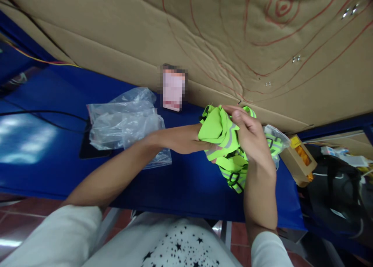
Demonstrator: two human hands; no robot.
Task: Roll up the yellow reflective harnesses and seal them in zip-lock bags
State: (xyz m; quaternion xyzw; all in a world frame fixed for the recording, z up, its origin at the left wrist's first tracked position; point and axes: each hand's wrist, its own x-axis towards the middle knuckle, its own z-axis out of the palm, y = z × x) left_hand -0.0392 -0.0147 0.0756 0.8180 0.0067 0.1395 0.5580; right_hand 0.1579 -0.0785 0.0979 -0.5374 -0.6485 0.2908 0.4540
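Note:
A bunched neon-yellow reflective vest [220,129] with grey stripes is held between my two hands above the blue table. Its straps and black buckles hang down at the front. My left hand [208,145] reaches into the folds from the left, closed on the fabric, and most of its fingers are covered. From the right, my right hand [250,133] wraps over the upper side of the bundle, with fingers bent round the cloth. Just beyond that hand lies a clear bag [276,141] with similar neon straps showing in it.
Clear plastic bags [125,121] are piled left on the blue table [180,189], partly over a dark flat object [93,152]. A phone [174,88] leans against the cardboard wall [116,38]. An open carton [298,160] and a black bag [332,193] stand at right.

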